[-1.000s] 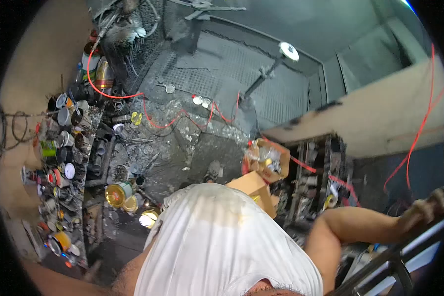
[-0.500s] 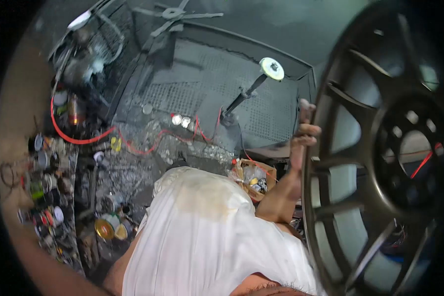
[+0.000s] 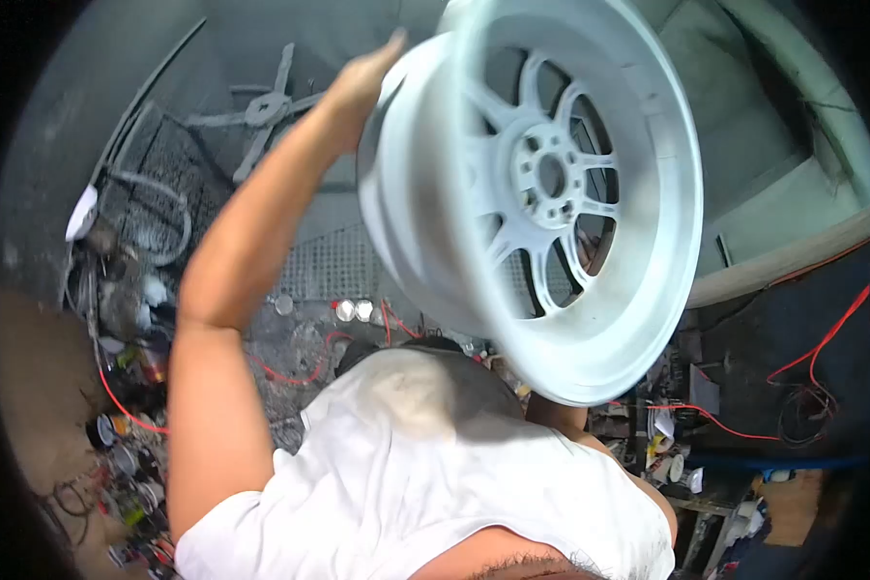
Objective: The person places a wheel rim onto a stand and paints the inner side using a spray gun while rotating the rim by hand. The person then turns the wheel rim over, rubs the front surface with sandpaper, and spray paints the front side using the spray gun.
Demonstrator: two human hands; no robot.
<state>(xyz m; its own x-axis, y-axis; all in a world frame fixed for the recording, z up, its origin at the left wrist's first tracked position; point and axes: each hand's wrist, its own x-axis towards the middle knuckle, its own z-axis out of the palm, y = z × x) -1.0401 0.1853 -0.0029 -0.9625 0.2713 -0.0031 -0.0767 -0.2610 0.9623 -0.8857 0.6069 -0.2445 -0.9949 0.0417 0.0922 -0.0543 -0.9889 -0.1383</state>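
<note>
A large car wheel rim [image 3: 686, 193] is raised before my chest, tilted, its pale inner barrel and spoked back facing me. Its far face is turned away. My left hand [image 3: 362, 92] grips the wheel's far left edge, with some of its fingers hidden behind the barrel. My right arm goes up behind the lower part of the wheel, and the right hand is hidden there. Beyond the wheel, at the upper left, a grey cross-shaped stand [image 3: 266, 111] shows.
Cans and jars [image 3: 126, 459] crowd the left side. Two small round tins [image 3: 355, 310] stand by the grey perforated panel [image 3: 329, 256]. A red hose [image 3: 304, 377] crosses the floor. At right lie red cables [image 3: 822, 338], a cluttered shelf [image 3: 696, 505] and a cardboard piece [image 3: 793, 507].
The wheel has moved from the right to the middle and turned from its dark spoked face to its pale back. My left arm has come up onto it; my right hand has gone behind it.
</note>
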